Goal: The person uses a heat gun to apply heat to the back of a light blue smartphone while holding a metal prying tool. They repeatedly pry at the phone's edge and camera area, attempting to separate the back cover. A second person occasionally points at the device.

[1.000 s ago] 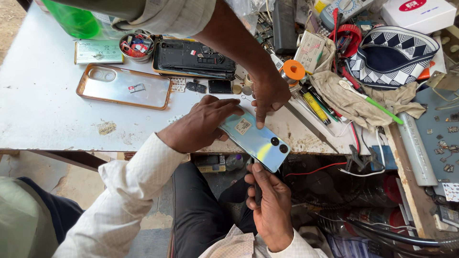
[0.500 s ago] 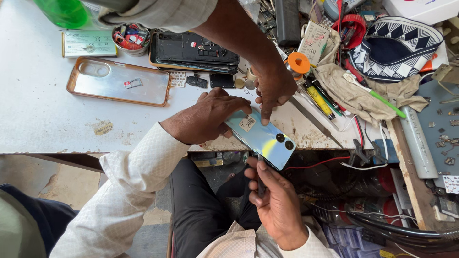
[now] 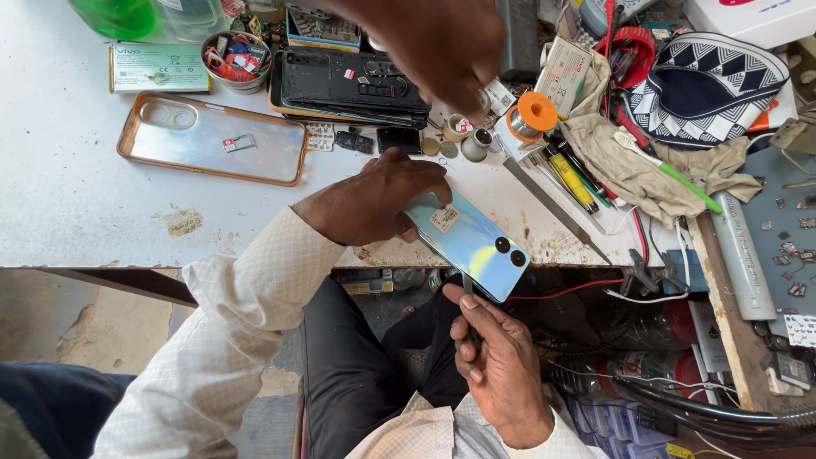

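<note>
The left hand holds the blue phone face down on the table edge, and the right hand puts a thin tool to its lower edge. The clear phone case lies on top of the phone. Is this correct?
Not quite. In the head view the clear phone case lies apart on the white table, left of the left hand, not on the blue phone. The rest holds: the right hand puts a thin tool to its lower edge.

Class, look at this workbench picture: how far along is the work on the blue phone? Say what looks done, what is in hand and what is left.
Done: another dark opened phone lies apart on the table, beside a clear case. In hand: the left hand pins the blue phone face down at the table edge; the right hand sets a thin tool against its lower edge. Left: its back cover looks closed, so opening is not yet done.
</note>
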{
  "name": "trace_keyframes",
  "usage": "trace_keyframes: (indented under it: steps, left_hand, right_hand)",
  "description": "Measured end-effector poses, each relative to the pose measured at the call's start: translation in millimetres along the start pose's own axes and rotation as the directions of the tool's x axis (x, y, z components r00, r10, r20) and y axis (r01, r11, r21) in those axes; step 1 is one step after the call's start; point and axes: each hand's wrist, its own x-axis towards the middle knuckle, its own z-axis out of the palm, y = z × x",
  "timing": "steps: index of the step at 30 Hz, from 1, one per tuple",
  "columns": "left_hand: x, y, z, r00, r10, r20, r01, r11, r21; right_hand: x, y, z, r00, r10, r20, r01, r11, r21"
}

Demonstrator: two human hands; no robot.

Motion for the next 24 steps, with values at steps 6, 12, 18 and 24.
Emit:
trace_keyframes:
  steps: [6, 12, 18, 24]
  left_hand:
    - [2.1, -5.1, 4.1, 1.0, 0.006, -0.029, -0.006, 1.0, 0.0]
    - [8.1, -7.4, 0.5, 1.0, 0.004, -0.015, -0.004, 1.0, -0.025]
    - [9.8, -8.5, 0.9, 0.997, -0.05, 0.058, 0.049, 0.999, 0.016]
    - [5.4, -6.7, 5.0, 0.996, 0.09, -0.027, -0.087, 0.992, 0.088]
  right_hand:
    - [3.3, -1.8, -0.2, 0.999, 0.0, 0.036, 0.0, 1.0, 0.006]
    - [5.7, -5.5, 0.7, 0.999, -0.002, 0.052, 0.002, 1.0, -0.01]
    - [10.0, -7.6, 0.1, 0.997, 0.01, 0.077, -0.009, 1.0, -0.011]
    - [12.1, -9.0, -4.9, 0.999, 0.007, 0.041, -0.006, 1.0, -0.017]
